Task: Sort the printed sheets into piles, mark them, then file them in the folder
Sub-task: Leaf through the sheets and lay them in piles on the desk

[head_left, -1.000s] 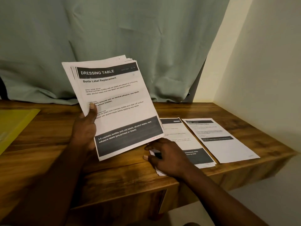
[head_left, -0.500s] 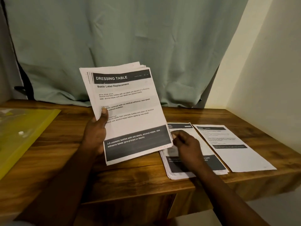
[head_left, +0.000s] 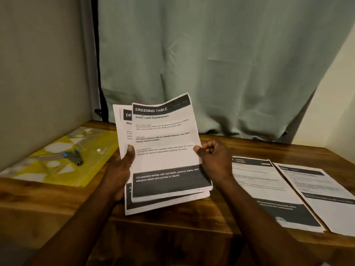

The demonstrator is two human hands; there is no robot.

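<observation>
Printed sheets (head_left: 165,156) are held as a stack above the wooden table (head_left: 172,223), at the centre of the view. The stack is grasped at its 9 o'clock edge by the left hand (head_left: 119,175), thumb laid on the face. The top sheet (head_left: 163,131), headed "DRESSING TABLE", is pinched at its 3 o'clock edge by the right hand (head_left: 215,160) and sits offset from the sheets beneath. A sorted pile (head_left: 269,192) and a further sheet (head_left: 322,194) are laid at 3 to 4 o'clock, near the table's front edge. The yellow folder (head_left: 57,169) is placed at 9 o'clock.

Probable faults:
- A second sheet may be dragged along by friction.
- A pile may be nudged over the edge.
- A misread heading would cause misfiling.
</observation>
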